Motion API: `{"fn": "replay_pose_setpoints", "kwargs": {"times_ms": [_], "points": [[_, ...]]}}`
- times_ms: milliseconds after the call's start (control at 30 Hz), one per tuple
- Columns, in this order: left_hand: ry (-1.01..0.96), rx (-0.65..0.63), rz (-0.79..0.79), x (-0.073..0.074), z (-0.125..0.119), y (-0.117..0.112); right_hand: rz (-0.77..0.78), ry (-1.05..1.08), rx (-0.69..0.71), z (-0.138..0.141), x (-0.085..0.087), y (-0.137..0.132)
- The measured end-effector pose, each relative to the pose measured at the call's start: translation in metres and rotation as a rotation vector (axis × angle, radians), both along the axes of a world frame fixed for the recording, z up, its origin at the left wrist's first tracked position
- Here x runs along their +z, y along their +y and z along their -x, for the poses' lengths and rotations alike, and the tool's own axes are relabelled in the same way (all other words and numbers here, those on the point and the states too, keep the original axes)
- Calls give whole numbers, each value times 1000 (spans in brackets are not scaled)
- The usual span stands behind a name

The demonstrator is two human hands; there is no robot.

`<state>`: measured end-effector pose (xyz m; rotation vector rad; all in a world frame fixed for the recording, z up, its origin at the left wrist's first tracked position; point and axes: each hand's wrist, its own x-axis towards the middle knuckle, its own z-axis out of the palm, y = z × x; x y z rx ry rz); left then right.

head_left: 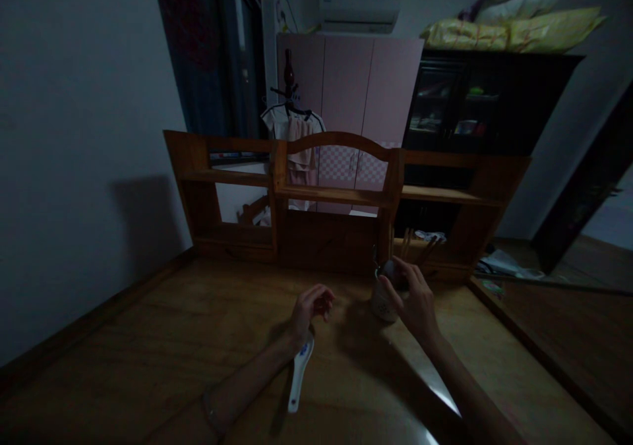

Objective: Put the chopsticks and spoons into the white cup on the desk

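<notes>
A white ceramic soup spoon (299,376) with a blue pattern lies on the wooden desk, its handle toward me. Over its bowl end hovers my left hand (309,313), fingers loosely curled and nothing visible in them; part of the spoon's bowl is hidden beneath it. Farther right stands a pale patterned utensil holder (383,303) with chopsticks (406,242) and other utensils upright in it. At its mouth, my right hand (418,300) has thumb and fingers around a rounded greyish utensil head (390,271), which looks like a spoon. The dim light blurs its details.
A wooden shelf unit (336,196) runs along the back of the desk (212,326). The wall (74,168) borders the left side. A raised edge (534,346) runs down the right. Behind stand a pink wardrobe (346,89), a dark cabinet (509,109) and a clothes stand (289,69).
</notes>
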<state>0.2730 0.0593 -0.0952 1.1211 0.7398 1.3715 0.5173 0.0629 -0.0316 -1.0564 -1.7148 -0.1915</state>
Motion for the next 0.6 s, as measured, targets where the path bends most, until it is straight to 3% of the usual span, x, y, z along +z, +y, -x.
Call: {"fn": "replay_pose_setpoints", "kwargs": {"times_ms": [67, 133, 233, 300, 333, 433, 600], "points": [[68, 43, -6, 2, 1, 0, -143, 55, -18, 3, 2, -9], [281, 170, -36, 5, 3, 0, -262, 32, 34, 13, 2, -22], [1006, 393, -157, 10, 8, -1, -214, -218, 277, 38, -7, -43], [1397, 415, -218, 12, 12, -4, -134, -419, 432, 57, -16, -53], [1496, 389, -231, 12, 13, -6, -103, -495, 493, 65, -21, -56], [1590, 299, -238, 10, 14, -14, 29, -566, 577, 77, -33, -57], [1745, 181, -309, 8, 10, -26, 213, -445, 529, 71, -41, -44]]}}
